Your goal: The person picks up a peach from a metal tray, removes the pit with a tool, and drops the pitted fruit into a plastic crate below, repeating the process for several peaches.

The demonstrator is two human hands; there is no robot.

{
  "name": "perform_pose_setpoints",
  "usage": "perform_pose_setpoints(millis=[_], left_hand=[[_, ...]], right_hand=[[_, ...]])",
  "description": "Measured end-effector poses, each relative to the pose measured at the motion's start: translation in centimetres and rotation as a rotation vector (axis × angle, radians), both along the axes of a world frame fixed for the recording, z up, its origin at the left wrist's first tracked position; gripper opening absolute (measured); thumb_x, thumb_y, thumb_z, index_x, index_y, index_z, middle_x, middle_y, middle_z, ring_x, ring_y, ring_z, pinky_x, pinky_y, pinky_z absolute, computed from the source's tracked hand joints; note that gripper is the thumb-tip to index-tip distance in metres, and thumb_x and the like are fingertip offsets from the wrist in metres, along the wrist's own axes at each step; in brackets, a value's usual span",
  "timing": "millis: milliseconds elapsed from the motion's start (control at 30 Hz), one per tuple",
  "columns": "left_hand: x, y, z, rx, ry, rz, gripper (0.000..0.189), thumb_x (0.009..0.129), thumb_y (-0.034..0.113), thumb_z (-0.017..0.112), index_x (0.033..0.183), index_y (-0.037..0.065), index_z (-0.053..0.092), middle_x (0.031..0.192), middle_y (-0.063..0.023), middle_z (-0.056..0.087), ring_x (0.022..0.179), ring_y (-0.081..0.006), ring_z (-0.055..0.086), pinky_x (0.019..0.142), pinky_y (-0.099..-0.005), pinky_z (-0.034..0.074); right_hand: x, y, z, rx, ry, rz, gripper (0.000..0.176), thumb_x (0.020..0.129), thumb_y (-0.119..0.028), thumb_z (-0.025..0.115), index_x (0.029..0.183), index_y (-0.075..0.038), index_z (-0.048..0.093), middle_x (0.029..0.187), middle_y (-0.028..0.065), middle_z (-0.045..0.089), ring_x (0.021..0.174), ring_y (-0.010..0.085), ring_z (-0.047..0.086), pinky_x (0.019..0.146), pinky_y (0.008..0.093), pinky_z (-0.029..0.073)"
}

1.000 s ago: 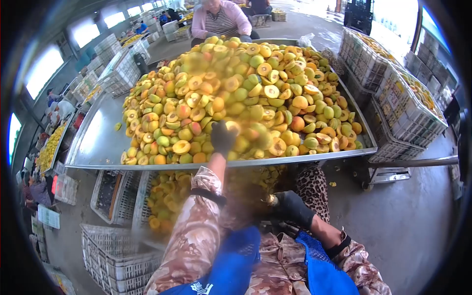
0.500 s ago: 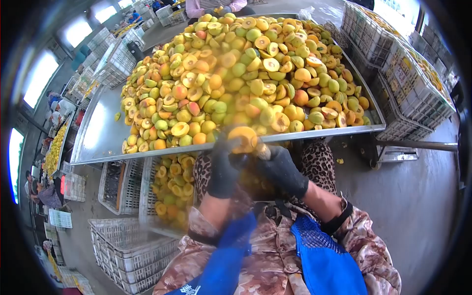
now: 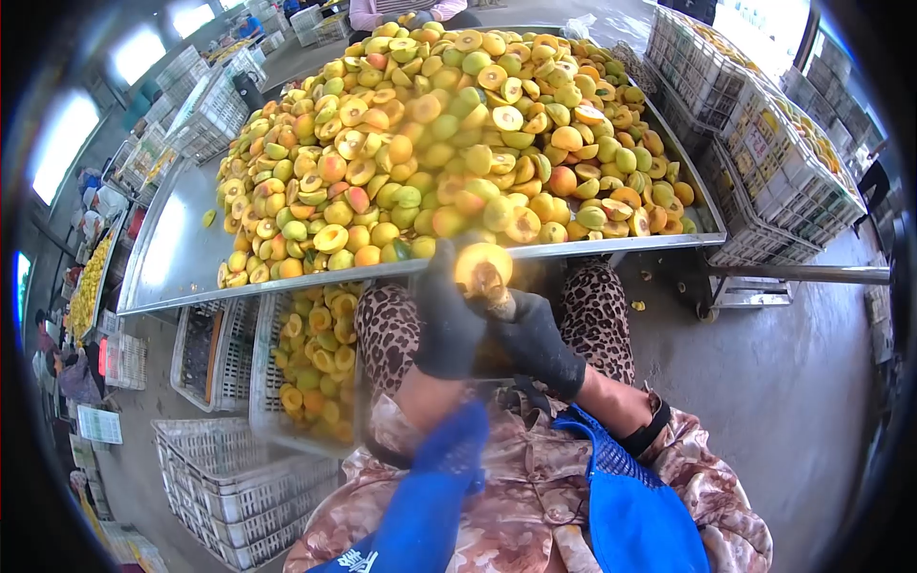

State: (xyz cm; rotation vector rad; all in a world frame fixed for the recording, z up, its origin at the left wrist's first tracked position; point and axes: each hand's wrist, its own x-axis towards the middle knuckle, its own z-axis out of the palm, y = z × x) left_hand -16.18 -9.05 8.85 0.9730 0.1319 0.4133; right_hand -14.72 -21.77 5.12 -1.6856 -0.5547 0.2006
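Observation:
My left hand [image 3: 447, 320], in a dark glove, is closed around a yellow peach half [image 3: 483, 265], its cut face turned up toward me. My right hand [image 3: 541, 344], gloved too, grips a small tool with a tan handle [image 3: 501, 304], which meets the fruit's lower edge. The tool's working end cannot be made out. Both hands are together above my lap, just in front of the metal table's near rim [image 3: 420, 265]. Beyond them lies a large heap of whole and halved yellow peaches [image 3: 382, 162].
A crate of peach halves [image 3: 320, 363] stands below the table at left, beside stacked white crates [image 3: 244, 487]. More filled crates [image 3: 764, 143] are stacked at right near a metal cart [image 3: 755, 291]. Across the table sits another person [image 3: 411, 11].
The view has shifted slightly, moving the table leftward in the picture. My hands remain together, and the peach half now tilts more openly upward, with the tool at its lower edge.

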Motion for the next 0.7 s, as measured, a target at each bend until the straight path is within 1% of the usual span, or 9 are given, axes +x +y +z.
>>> perform_pose_setpoints(millis=[33, 133, 233, 433, 500, 533, 567, 633, 700], left_hand=[[-0.1, -0.1, 0.4, -0.135, 0.017, -0.026, 0.047, 0.11, 0.037, 0.046, 0.118, -0.004, 0.066, 0.112, -0.0143, 0.07, 0.102, -0.0221, 0.07, 0.089, -0.035, 0.059], [-0.5, -0.2, 0.2, 0.163, -0.01, 0.048, 0.045, 0.11, 0.037, 0.047, 0.116, -0.004, 0.066, 0.108, -0.0128, 0.07, 0.098, -0.0216, 0.07, 0.086, -0.0343, 0.06], [-0.7, -0.7, 0.9, 0.054, 0.004, 0.08, 0.045, 0.11, 0.037, 0.048, 0.114, -0.004, 0.066, 0.105, -0.0116, 0.07, 0.094, -0.0208, 0.07, 0.084, -0.0336, 0.06], [-0.8, -1.3, 0.9, 0.419, -0.002, 0.231, 0.043, 0.11, 0.034, 0.049, 0.107, -0.004, 0.069, 0.098, -0.0104, 0.071, 0.087, -0.0186, 0.071, 0.079, -0.0311, 0.06], [-1.6, -2.3, 2.4, 0.539, -0.067, 0.299, 0.043, 0.11, 0.033, 0.048, 0.104, -0.004, 0.07, 0.096, -0.0104, 0.071, 0.086, -0.0174, 0.07, 0.077, -0.0299, 0.06], [-1.7, -2.4, 2.6, 0.514, -0.064, 0.275, 0.043, 0.11, 0.032, 0.048, 0.103, -0.004, 0.07, 0.096, -0.0104, 0.071, 0.085, -0.0169, 0.07, 0.077, -0.0295, 0.06], [-1.7, -2.5, 2.7, 0.489, -0.06, 0.251, 0.043, 0.111, 0.032, 0.048, 0.102, -0.004, 0.071, 0.096, -0.0104, 0.072, 0.085, -0.0165, 0.07, 0.076, -0.0292, 0.059], [-1.3, -2.1, 1.7, 0.267, 0.032, 0.085, 0.043, 0.11, 0.032, 0.048, 0.103, -0.004, 0.071, 0.096, -0.0105, 0.072, 0.085, -0.0158, 0.07, 0.077, -0.0291, 0.059], [-1.2, -2.0, 1.1, 0.325, -0.025, 0.055, 0.043, 0.11, 0.033, 0.05, 0.104, -0.005, 0.071, 0.095, -0.01, 0.072, 0.085, -0.0157, 0.07, 0.077, -0.0295, 0.059]], right_hand=[[-0.3, 0.2, 0.1, 0.053, 0.025, -0.041, 0.029, 0.102, -0.026, 0.065, 0.102, 0.0, 0.075, 0.08, -0.0032, 0.067, 0.075, 0.0034, 0.057, 0.063, 0.0245, 0.048], [0.1, -0.6, 1.7, -0.099, 0.036, 0.031, 0.028, 0.101, -0.026, 0.066, 0.103, 0.001, 0.074, 0.081, -0.0031, 0.068, 0.077, 0.0029, 0.056, 0.064, 0.0257, 0.049], [-0.4, -0.8, 2.8, -0.17, 0.176, 0.029, 0.028, 0.101, -0.025, 0.065, 0.103, 0.001, 0.074, 0.082, -0.0028, 0.068, 0.078, 0.0034, 0.057, 0.066, 0.0269, 0.051], [-0.7, -0.9, 1.0, 0.004, -0.007, 0.046, 0.024, 0.099, -0.015, 0.059, 0.101, 0.004, 0.074, 0.082, -0.0007, 0.069, 0.08, 0.0048, 0.059, 0.069, 0.0261, 0.052], [-0.8, -1.3, 0.6, 0.016, 0.079, 0.082, 0.023, 0.098, -0.014, 0.059, 0.097, 0.004, 0.073, 0.081, -0.0006, 0.069, 0.079, 0.0047, 0.059, 0.068, 0.0257, 0.052], [-0.7, -1.5, 0.5, 0.024, 0.119, 0.101, 0.023, 0.098, -0.013, 0.059, 0.095, 0.004, 0.073, 0.081, -0.0005, 0.069, 0.079, 0.0047, 0.06, 0.068, 0.0255, 0.052], [-0.7, -1.7, 0.5, 0.005, 0.046, 0.083, 0.023, 0.097, -0.016, 0.06, 0.094, 0.003, 0.072, 0.08, 0.0069, 0.069, 0.077, 0.0143, 0.064, 0.068, 0.031, 0.053], [-1.1, -2.0, 1.0, -0.035, -0.094, 0.048, 0.026, 0.097, -0.023, 0.062, 0.093, 0.001, 0.069, 0.077, 0.0218, 0.07, 0.073, 0.0334, 0.071, 0.069, 0.0421, 0.054], [-0.3, -2.8, 1.2, -0.163, -0.083, 0.071, 0.035, 0.1, -0.032, 0.058, 0.093, 0.001, 0.069, 0.076, 0.0207, 0.07, 0.072, 0.0329, 0.071, 0.069, 0.0424, 0.054]])
